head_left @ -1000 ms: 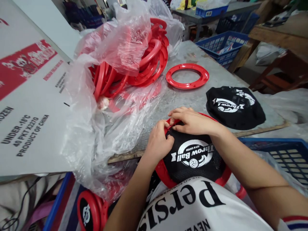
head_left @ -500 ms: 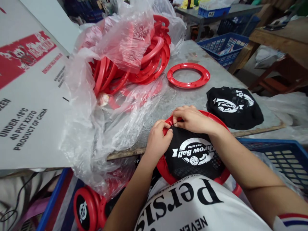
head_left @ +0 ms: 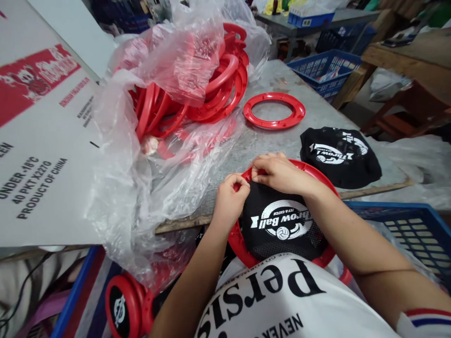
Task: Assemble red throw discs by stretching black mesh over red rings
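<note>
Held ring: one red ring with black mesh across it, printed face up; far part over the table edge, near part against the shirt.
Heading: print upside down to the wearer's view, tops of the letters toward the body; "Throw" on the right, "Ball" on the left.
Long axis: outline roundish, none clear; the lettering runs left to right, right end slightly higher.
Left hand: thumb and forefinger tips together at the far left rim; cannot tell whether mesh is between them.
Right hand: narrow grip, fingers bent over the far rim, beside the left.
Loose ring: one, flat on the table, no mesh.
Black fabric: one heap, right; two prints visible, layers uncountable.
Bagged rings: many, tangled, under clear plastic; uncountable.
Meshed discs, lower left: at least two, one black face showing.
Carton: one, left.
</note>
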Demonstrator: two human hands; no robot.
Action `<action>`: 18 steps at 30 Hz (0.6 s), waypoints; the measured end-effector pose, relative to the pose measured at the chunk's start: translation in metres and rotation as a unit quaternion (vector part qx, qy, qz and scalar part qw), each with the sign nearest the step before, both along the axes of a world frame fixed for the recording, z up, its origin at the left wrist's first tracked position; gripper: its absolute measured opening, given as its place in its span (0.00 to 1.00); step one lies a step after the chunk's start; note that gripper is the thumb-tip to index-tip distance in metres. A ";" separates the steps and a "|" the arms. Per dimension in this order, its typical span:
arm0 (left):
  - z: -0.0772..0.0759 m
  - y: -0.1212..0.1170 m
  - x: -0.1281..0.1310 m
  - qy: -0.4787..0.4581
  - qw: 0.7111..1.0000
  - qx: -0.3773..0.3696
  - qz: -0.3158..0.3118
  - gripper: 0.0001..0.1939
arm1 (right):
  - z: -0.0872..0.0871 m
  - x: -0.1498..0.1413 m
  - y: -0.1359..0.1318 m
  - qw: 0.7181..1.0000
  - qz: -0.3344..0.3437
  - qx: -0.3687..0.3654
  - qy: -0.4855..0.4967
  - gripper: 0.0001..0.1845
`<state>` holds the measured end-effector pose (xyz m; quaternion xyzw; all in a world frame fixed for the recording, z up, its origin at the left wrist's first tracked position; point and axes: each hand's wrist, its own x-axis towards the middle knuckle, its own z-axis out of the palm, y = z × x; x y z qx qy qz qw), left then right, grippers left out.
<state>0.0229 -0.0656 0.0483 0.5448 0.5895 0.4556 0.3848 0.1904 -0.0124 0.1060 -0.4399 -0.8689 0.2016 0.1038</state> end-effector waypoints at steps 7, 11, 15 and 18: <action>0.004 0.000 -0.002 0.047 0.999 0.011 0.001 0.06 | -0.005 -0.001 0.001 1.000 -0.009 0.009 -0.001 0.05; 0.005 0.002 -0.002 0.071 0.997 0.013 0.000 0.07 | -0.006 -0.002 0.001 1.000 -0.014 0.010 -0.013 0.04; 0.004 0.003 -0.002 0.078 0.997 0.017 0.002 0.08 | -0.005 -0.004 0.001 0.999 -0.021 0.020 -0.030 0.04; 0.003 0.003 -0.001 0.089 0.996 0.014 0.003 0.08 | -0.006 -0.005 0.000 0.999 -0.024 0.023 -0.039 0.05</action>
